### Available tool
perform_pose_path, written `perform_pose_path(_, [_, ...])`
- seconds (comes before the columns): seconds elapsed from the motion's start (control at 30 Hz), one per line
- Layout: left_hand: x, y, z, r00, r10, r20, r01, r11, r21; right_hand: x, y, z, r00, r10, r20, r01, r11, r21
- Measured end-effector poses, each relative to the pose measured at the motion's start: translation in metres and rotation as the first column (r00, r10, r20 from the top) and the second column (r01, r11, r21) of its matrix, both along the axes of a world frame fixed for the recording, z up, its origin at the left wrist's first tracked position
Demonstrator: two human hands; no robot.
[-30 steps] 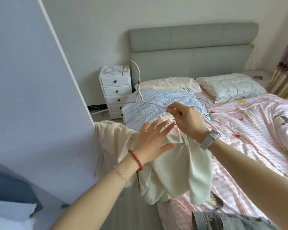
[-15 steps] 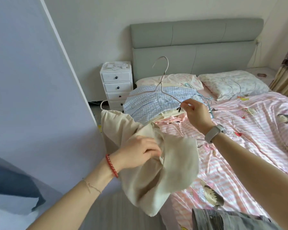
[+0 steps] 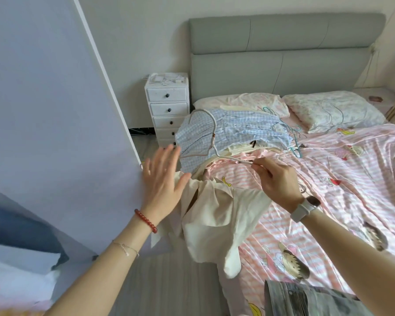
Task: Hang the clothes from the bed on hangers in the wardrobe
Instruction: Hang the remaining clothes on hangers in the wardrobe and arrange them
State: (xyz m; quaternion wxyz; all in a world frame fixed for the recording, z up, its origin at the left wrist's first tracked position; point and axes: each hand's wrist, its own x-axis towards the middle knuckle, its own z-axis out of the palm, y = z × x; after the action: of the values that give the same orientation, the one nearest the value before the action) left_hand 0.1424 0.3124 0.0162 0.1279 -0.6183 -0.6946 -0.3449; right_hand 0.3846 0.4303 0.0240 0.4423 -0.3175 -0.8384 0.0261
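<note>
Your right hand (image 3: 277, 179) pinches one end of the wire hanger (image 3: 212, 142); its far shoulder is hard to trace against the checked blue garment (image 3: 237, 131) on the bed (image 3: 351, 179). The hanger's long axis runs left to right, hook up and toward the headboard. Your left hand (image 3: 162, 181) is released, fingers spread, beside the cream garment (image 3: 219, 215) drooping below your right hand.

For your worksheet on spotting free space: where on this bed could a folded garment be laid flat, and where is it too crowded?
Free: the pink striped sheet right of the right hand, below the pillows. Crowded: the left edge, with the cream garment, the blue checked clothes, tangled hangers, and the grey garment at the foot.
</note>
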Motion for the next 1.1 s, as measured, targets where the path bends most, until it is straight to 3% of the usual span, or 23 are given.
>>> perform_pose_path(0.07, [0.008,0.006,-0.009,0.999,-0.035,-0.02,0.032,0.991,-0.133,0.01,0.005,-0.001,1.0,0.0,-0.02,0.0,1.0,0.013])
perform_pose_path(0.13, [0.019,0.015,-0.01,0.998,-0.065,-0.02,0.061,0.986,-0.156,0.02,0.008,-0.001,1.0,-0.003,-0.024,0.003,1.0,0.022])
perform_pose_path(0.27, [0.03,0.025,-0.001,0.962,-0.2,0.185,0.203,0.979,0.005,0.036,0.014,-0.01,0.999,0.047,0.007,-0.047,0.999,0.001])
perform_pose_path(0.4, [0.02,0.0,-0.003,0.959,-0.152,0.239,0.139,0.988,0.072,0.023,0.014,-0.013,0.993,0.121,0.011,-0.12,0.992,-0.034])
perform_pose_path(0.5, [0.005,-0.032,0.005,0.98,-0.07,0.185,0.047,0.991,0.124,-0.006,0.003,-0.02,0.964,0.265,0.004,-0.263,0.961,-0.09])
perform_pose_path(0.6, [-0.017,-0.067,0.018,0.994,0.107,-0.02,-0.102,0.981,0.162,-0.047,-0.018,-0.037,0.918,0.397,0.006,-0.388,0.902,-0.191])
perform_pose_path(0.73, [-0.057,-0.126,0.016,0.938,0.345,-0.033,-0.341,0.936,0.089,-0.116,-0.057,-0.053,0.805,0.592,0.038,-0.557,0.776,-0.297])
perform_pose_path(0.87, [-0.088,-0.211,0.017,0.832,0.554,0.032,-0.554,0.828,0.087,-0.188,-0.099,-0.039,0.617,0.786,0.029,-0.73,0.587,-0.35])
perform_pose_path(1.03, [-0.127,-0.313,0.023,0.598,0.727,0.336,-0.793,0.598,0.115,-0.281,-0.179,0.007,0.364,0.91,0.196,-0.898,0.399,-0.187])
perform_pose_path(1.1, [-0.138,-0.356,0.029,0.509,0.776,0.373,-0.858,0.492,0.149,-0.314,-0.219,0.024,0.247,0.945,0.214,-0.935,0.291,-0.205])
